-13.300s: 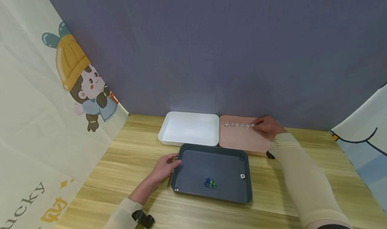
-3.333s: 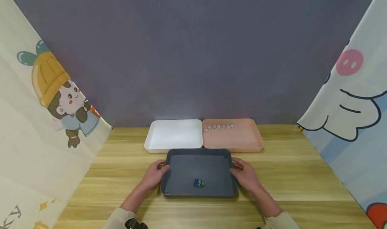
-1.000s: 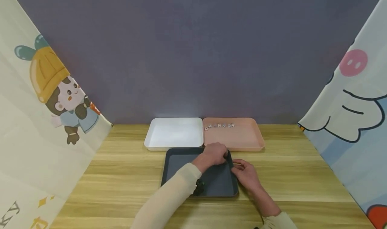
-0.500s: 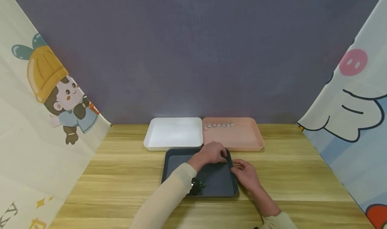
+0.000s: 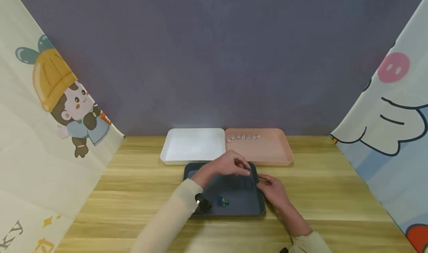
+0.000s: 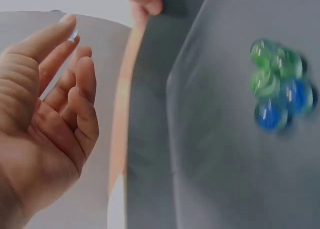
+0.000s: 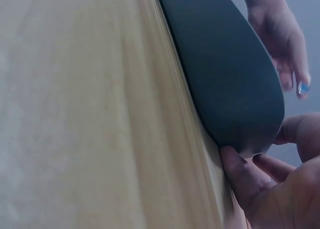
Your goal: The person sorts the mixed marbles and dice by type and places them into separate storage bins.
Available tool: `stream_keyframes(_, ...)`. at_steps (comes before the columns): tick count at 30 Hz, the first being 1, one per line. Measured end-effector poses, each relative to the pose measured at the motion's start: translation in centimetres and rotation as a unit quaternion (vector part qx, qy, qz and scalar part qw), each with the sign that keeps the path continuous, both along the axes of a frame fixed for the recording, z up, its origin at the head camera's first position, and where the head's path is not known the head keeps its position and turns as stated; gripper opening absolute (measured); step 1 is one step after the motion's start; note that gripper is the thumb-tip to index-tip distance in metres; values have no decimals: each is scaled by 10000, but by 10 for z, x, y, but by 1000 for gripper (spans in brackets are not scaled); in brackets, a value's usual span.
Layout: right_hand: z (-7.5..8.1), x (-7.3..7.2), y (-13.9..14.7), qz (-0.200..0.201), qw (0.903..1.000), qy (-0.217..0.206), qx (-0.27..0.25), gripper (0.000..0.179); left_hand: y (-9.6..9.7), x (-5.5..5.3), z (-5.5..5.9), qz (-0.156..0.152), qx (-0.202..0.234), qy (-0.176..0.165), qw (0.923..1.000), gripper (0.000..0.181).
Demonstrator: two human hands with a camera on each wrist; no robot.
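My left hand (image 5: 229, 164) pinches a blue glass marble (image 5: 249, 169) between thumb and fingertip, above the far right corner of the dark grey tray (image 5: 242, 190). In the left wrist view the marble (image 6: 73, 35) shows only in part between the fingertips. A small cluster of blue and green marbles (image 5: 223, 201) lies near the tray's front; close up, the marbles (image 6: 267, 84) touch one another. My right hand (image 5: 272, 190) grips the tray's right edge. Up close, the right fingers (image 7: 242, 176) sit low at the tray's outer corner, with the thumb near the rim.
Behind the dark tray, side by side, stand a white tray (image 5: 194, 145) and a pink tray (image 5: 264, 149). Several white dice (image 5: 248, 137) form a row in the pink one. The left forearm (image 5: 170, 214) covers the dark tray's left part. All rests on a wooden table (image 5: 133, 193).
Dice joined the row in the pink tray earlier. My left hand left the tray's left edge, reached across to its far right corner and picked up a marble, now slightly raised. The right hand stays put.
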State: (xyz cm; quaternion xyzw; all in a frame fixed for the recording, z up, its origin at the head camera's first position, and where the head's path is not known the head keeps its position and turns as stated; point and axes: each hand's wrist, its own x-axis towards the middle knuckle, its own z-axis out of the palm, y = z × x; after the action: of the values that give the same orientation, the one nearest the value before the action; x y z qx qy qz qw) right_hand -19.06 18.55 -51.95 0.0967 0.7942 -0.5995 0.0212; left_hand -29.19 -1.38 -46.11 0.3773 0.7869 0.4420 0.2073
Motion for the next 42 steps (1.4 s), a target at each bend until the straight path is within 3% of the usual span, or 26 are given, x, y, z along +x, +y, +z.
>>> stream_keyframes(6,0,-3,1,70,9999,73,69,41,-35,-4,16,-31,281,89,9996,23)
stream_keyframes(10,0,-4,2,128,9995,122,272,41,-60,-12,22,226,452,119,9987,22)
stream_keyframes(18,4,3,0,-9,9963,-14,865,39,-110,-27,14,1242,350,232,9914,26)
stream_keyframes(23,6,4,-1,-66,9943,47,1064,40,-136,-37,8,1623,342,264,9858,28)
stream_keyframes(33,3,0,-1,-1,9925,157,1214,39,-158,-62,-9,2170,-51,-95,9761,39)
stream_keyframes(42,2,-3,-3,24,9942,206,1056,39,-159,-79,2,2297,-247,-273,9726,41)
